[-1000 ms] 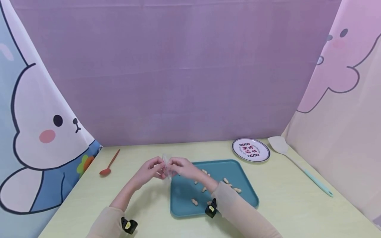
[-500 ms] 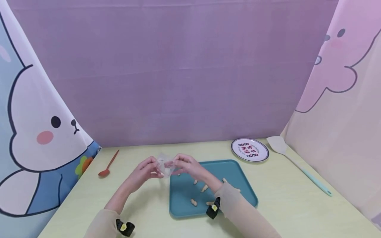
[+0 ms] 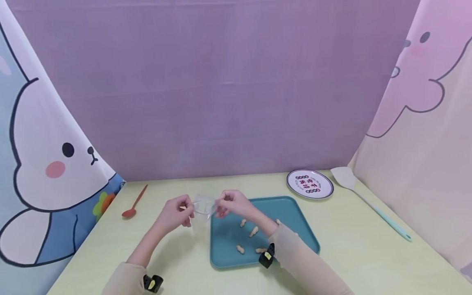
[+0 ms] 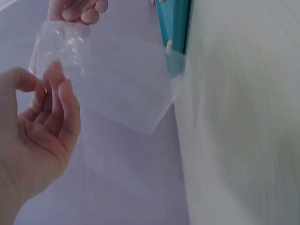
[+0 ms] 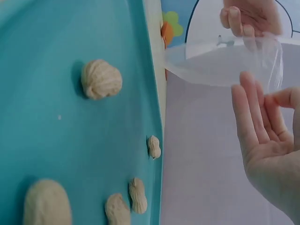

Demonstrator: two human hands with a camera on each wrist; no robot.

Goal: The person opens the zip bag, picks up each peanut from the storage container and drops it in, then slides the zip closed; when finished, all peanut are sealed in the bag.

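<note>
A clear plastic bag [image 3: 204, 205] is stretched between both hands, above the table by the left edge of the blue tray. The left hand [image 3: 176, 212] pinches one side of its top edge between thumb and fingers. On the opposite side the right hand [image 3: 236, 203] pinches the bag too. In the left wrist view the body of the bag [image 4: 126, 84] hangs free, see-through and with nothing visible inside. Several unshelled peanuts lie on the tray [image 3: 225, 260], one peanut [image 3: 240, 249] near its front left; the right forearm hides part of the tray.
At the back right stands a white plate [image 3: 310, 184] with red lettering. Right of it lies a spatula [image 3: 372, 205] with a pale green handle. A red spoon [image 3: 133, 207] rests at the far left. A purple curtain [image 3: 221, 90] closes off the table's back.
The hands have drawn apart, the left one moving left and the right one slightly right. The bag, seen edge-on between them a second ago, is now spread open.
</note>
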